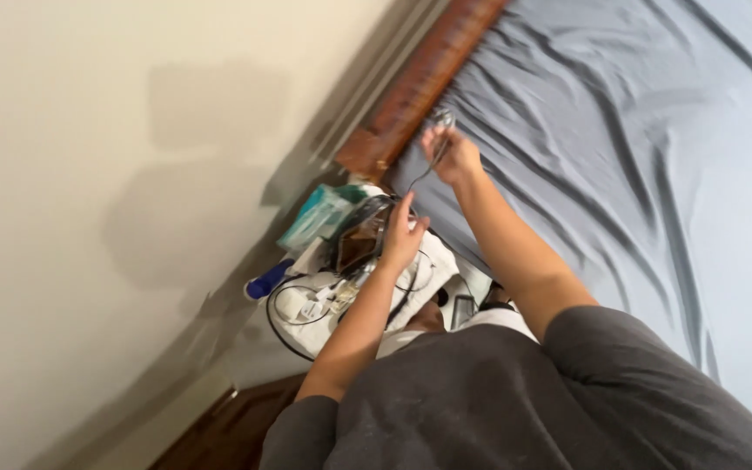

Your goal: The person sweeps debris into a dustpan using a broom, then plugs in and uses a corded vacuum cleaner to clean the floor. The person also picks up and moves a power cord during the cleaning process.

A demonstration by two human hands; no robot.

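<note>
Cable (429, 165), thin and dark, runs between both hands above the edge of the bed. Right hand (451, 155) is raised near the headboard (419, 83), fingers pinched shut around the upper end of the cable; a small blurred piece shows at its fingertips, kind not clear. Left hand (402, 233) is lower, over the nightstand (302, 335), fingers loosely spread and curled; the cable's lower end seems to reach it, but whether it grips the cable cannot be told.

Nightstand is white and crowded. More dark cable loops (293, 309) lie coiled on its top, just below the left hand. A brown, glossy object (360, 239) stands directly under that hand. A teal and white pack (319, 216) sits at the far side, against the wall (89, 174). A blue and white item (265, 280) lies at the table's edge nearest the wall.

Grey-blue sheet (620, 148) covers the bed, wrinkled, with folds running away from the headboard. Headboard is reddish-brown wood. Person wears a dark grey shirt (498, 400); both forearms bare. View strongly tilted, some motion blur.
</note>
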